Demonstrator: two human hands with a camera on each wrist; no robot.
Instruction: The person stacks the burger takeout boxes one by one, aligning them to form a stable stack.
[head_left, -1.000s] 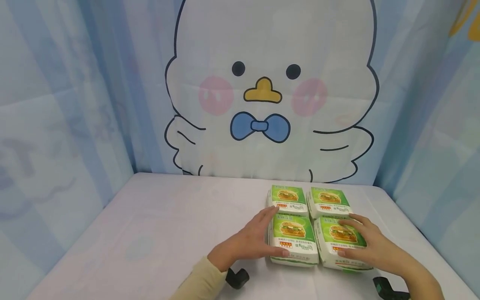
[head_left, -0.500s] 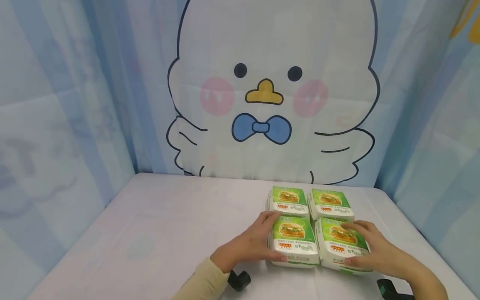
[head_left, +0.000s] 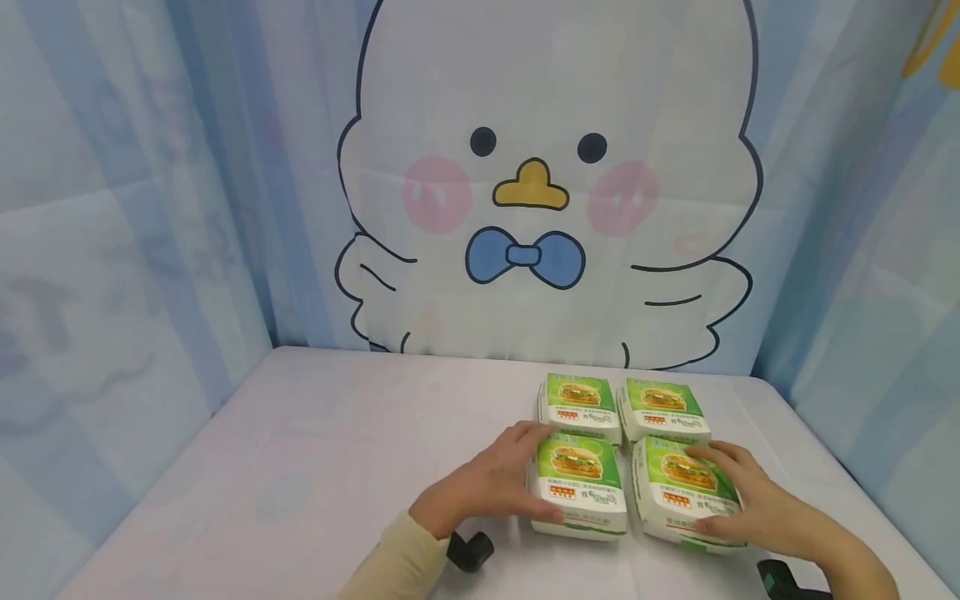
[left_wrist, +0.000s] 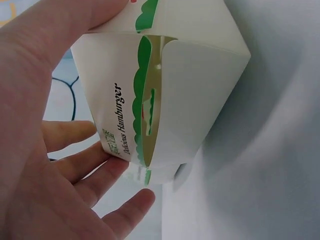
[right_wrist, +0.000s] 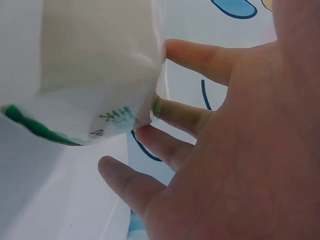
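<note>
The left hand is spanning the near-left hamburger box, its thumb lying along the near side and its fingers curving round to the far end; in its wrist view the lowest finger is standing clear of the card. The right hand is holding the near-right hamburger box much the same way, half open around it, one finger again hanging free.

Both boxes are sitting toward the right of the table, a narrow gap separating them. Just behind, the far-left hamburger box and the far-right hamburger box are lying face up.

The boxes are looking like thin, smooth card — probably light, a little slippery and easily crushed. A front flap is bowing away from the left hand's box, so a gentle hold across the firmer opposite edges should be suiting it better than a squeeze at the middle.

A pale cloth is covering the table, and light-blue curtains are hanging around it, a cartoon chick filling the back one.
</note>
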